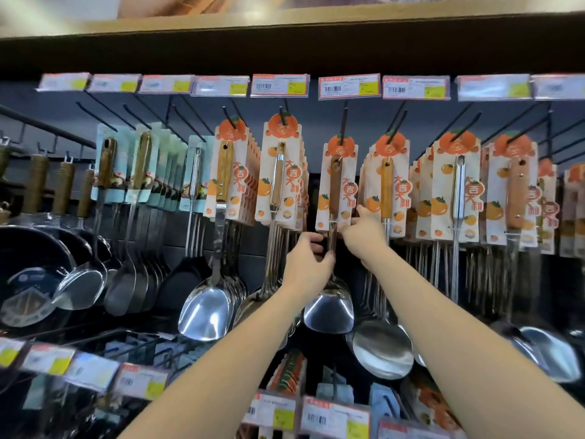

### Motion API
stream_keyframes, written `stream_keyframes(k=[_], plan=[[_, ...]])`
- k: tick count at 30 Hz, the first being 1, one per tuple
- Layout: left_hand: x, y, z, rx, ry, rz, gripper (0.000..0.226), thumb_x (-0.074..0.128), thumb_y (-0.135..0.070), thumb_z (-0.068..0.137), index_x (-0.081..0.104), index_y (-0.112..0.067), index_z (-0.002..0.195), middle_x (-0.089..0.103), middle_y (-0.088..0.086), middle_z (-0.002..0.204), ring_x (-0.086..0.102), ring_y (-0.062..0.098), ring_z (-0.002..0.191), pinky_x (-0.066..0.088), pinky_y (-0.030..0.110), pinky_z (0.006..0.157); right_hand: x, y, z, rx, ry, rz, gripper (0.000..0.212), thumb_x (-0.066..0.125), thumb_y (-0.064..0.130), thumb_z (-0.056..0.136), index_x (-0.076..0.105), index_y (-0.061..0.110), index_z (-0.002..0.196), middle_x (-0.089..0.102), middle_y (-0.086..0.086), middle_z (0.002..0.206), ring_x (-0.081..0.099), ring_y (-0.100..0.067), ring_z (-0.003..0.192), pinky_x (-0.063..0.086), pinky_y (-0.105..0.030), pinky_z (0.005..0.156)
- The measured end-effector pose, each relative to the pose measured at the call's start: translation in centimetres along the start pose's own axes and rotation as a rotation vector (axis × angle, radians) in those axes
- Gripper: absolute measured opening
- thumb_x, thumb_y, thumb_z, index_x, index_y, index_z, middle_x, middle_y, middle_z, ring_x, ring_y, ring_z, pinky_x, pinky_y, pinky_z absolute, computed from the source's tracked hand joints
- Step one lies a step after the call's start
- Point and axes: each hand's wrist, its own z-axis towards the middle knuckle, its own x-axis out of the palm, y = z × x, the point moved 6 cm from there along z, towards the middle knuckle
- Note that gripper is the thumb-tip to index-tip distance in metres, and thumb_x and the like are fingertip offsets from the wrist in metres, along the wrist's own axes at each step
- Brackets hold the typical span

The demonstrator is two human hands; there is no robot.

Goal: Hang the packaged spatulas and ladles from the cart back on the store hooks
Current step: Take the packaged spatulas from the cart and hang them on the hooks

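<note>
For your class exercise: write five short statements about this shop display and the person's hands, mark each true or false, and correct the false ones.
1. Both hands are on one packaged spatula. True.
2. The left hand grips its metal shaft. True.
3. The right hand holds a price tag. False: it touches the card's lower edge.
4. That card hangs from a hook. True.
5. The cards show apples. False: oranges.

Dark back panel, perhaps wooden top shelf.
</note>
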Motion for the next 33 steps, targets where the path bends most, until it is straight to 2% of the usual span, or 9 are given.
stream_keyframes(k=[1,3,6,11,16,19,23,27,33], plan=[[-0.4,-0.7,-0.7,0.009,-0.001,0.004,0.031,0.066,-0.024,0.095,0.057,-0.023,0.124,0.067,-0.006,0.102,0.067,0.009,0.088,0.053,0.025,0.078,-0.3,0.0,-0.8,0.009,-0.004,0.005,0.034,0.058,0.016,0.098,0.057,0.019,0.132,0.067,-0.006,0.123,0.062,-0.03,0.118,0.051,-0.044,0.102],[-1.1,-1.9,-2.1,0.035,0.014,0.022,0.028,0.063,-0.024,0.095,0.059,-0.023,0.124,0.068,-0.008,0.101,0.066,0.01,0.091,0.053,0.028,0.083,-1.2,-0.2,-2.5,0.055,-0.018,-0.013,0.051,0.062,0.014,0.095,0.05,0.01,0.144,0.061,-0.008,0.135,0.057,-0.029,0.127,0.047,-0.037,0.106],[-1.9,-3.7,-4.2,0.066,0.076,0.113,0.029,0.063,-0.029,0.093,0.059,-0.026,0.122,0.067,-0.01,0.104,0.065,0.009,0.096,0.054,0.032,0.089,-3.1,-0.3,-5.9,0.073,0.005,-0.113,0.057,0.059,0.005,0.091,0.051,0.012,0.147,0.061,-0.009,0.14,0.056,-0.026,0.128,0.044,-0.026,0.095],[-0.6,-6.0,-8.6,0.107,0.265,0.334,0.046,0.06,-0.037,0.095,0.052,-0.026,0.139,0.062,-0.002,0.132,0.059,0.019,0.117,0.052,0.041,0.098,-8.4,-1.0,-11.5,0.015,0.014,-0.414,0.055,0.055,0.01,0.097,0.045,0.015,0.151,0.057,-0.008,0.145,0.061,-0.026,0.119,0.048,-0.034,0.098],[4.5,-9.6,-13.0,0.191,0.368,0.301,0.042,0.058,-0.033,0.097,0.055,-0.024,0.137,0.062,0.004,0.125,0.061,0.023,0.112,0.053,0.041,0.094,-15.6,-4.2,-16.4,0.061,0.03,-0.662,0.057,0.054,0.015,0.099,0.041,0.019,0.154,0.058,-0.006,0.144,0.064,-0.025,0.113,0.053,-0.035,0.086],[9.6,-12.2,-16.4,0.278,0.44,0.337,0.044,0.058,-0.033,0.096,0.054,-0.024,0.14,0.06,0.003,0.133,0.059,0.024,0.119,0.05,0.042,0.099,-21.6,-6.8,-19.8,0.135,0.013,-0.768,0.053,0.051,0.015,0.096,0.048,0.021,0.149,0.06,-0.006,0.141,0.061,-0.028,0.118,0.053,-0.038,0.088],[18.6,-15.8,-22.4,0.424,0.587,0.409,0.044,0.058,-0.033,0.094,0.055,-0.021,0.137,0.061,0.007,0.129,0.061,0.03,0.116,0.051,0.043,0.095,-31.5,-10.4,-24.8,0.19,-0.025,-0.883,0.035,0.053,0.02,0.089,0.064,0.019,0.122,0.068,-0.008,0.119,0.064,-0.034,0.108,0.053,-0.04,0.083],[29.0,-19.8,-30.3,0.584,0.713,0.466,0.044,0.054,-0.036,0.093,0.054,-0.021,0.135,0.062,0.006,0.129,0.062,0.032,0.113,0.05,0.042,0.095,-43.9,-14.5,-30.5,0.36,-0.066,-1.004,0.047,0.051,0.016,0.096,0.053,0.014,0.143,0.062,-0.011,0.135,0.06,-0.033,0.12,0.051,-0.038,0.083],[45.3,-27.3,-46.9,0.722,0.927,0.427,0.047,0.05,-0.041,0.097,0.052,-0.022,0.14,0.061,0.007,0.129,0.061,0.034,0.115,0.044,0.045,0.099,-63.9,-20.2,-42.8,0.6,-0.073,-1.173,0.039,0.052,0.019,0.096,0.055,0.01,0.134,0.065,-0.012,0.127,0.063,-0.033,0.112,0.054,-0.04,0.084]])
